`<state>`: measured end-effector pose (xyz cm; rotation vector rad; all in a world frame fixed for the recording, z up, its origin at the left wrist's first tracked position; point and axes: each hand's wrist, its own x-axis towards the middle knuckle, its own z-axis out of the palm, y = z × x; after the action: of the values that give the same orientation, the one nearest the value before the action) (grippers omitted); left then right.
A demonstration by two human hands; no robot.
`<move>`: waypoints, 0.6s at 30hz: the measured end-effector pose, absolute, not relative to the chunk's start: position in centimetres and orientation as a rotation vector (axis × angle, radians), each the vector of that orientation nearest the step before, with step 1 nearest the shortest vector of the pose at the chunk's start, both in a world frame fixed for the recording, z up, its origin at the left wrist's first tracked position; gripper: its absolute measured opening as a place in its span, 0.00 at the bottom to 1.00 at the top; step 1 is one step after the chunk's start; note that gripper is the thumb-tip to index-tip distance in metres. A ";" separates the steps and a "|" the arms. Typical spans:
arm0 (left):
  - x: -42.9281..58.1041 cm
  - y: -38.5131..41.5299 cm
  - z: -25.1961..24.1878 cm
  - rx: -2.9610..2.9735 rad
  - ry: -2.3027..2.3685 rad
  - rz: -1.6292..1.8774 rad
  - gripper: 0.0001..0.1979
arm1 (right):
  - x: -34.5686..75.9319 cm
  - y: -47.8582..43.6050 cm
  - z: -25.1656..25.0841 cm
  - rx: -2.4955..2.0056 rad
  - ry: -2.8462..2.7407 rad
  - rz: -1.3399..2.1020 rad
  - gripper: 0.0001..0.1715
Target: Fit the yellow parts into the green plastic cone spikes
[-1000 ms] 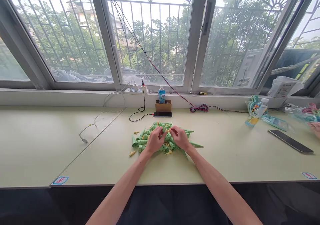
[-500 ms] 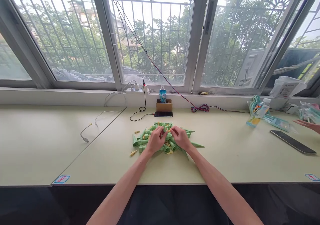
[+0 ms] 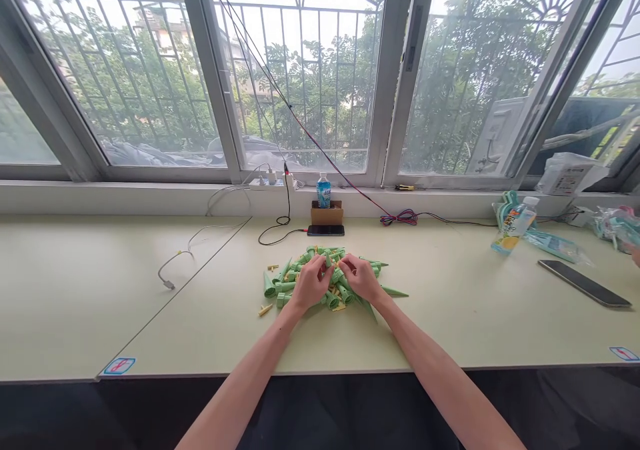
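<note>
My left hand is closed around a green plastic spike, its tip pointing up between thumb and fingers. Close beside it, my right hand pinches what looks like a small yellow plastic piece, partly hidden by the fingertips. Both hands meet over a heap of green cone-shaped spikes and threaded caps lying on the table. Among these are small yellow T-shaped pieces; one yellow piece lies apart at the left front of the heap.
Behind the heap lie a plugged-in phone and a cardboard box with a blue-labelled bottle. To the right are another bottle, a dark phone and plastic-wrapped items. A white cable lies left.
My hands stay together over the heap with almost no movement. The view shifts slightly. At the right edge, another person's hand has drawn back and is now mostly out of view.
</note>
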<state>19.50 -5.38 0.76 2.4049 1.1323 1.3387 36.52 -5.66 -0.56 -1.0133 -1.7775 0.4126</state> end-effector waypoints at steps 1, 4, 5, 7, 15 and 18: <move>19.5 -5.4 0.8 2.406 1.126 1.339 0.12 | 36.5 -5.6 -0.6 -1.018 -1.779 0.405 0.19; 19.5 -5.4 0.8 2.401 1.119 1.340 0.13 | 36.5 -5.6 -0.5 -1.027 -1.774 0.399 0.20; 19.5 -5.3 0.7 2.399 1.120 1.340 0.13 | 36.5 -5.7 -0.5 -1.026 -1.771 0.405 0.19; 19.4 -5.3 0.7 2.396 1.124 1.340 0.13 | 36.5 -5.7 -0.4 -1.017 -1.769 0.424 0.17; 19.4 -5.2 0.7 2.408 1.138 1.319 0.12 | 36.4 -5.9 -0.4 -1.006 -1.787 0.430 0.14; 19.4 -5.3 0.7 2.417 1.139 1.308 0.12 | 36.5 -5.7 -0.4 -1.013 -1.791 0.408 0.16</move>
<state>19.36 -5.30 0.71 2.4170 1.1389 1.3082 36.45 -5.71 -0.42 -1.0130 -1.7914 0.4078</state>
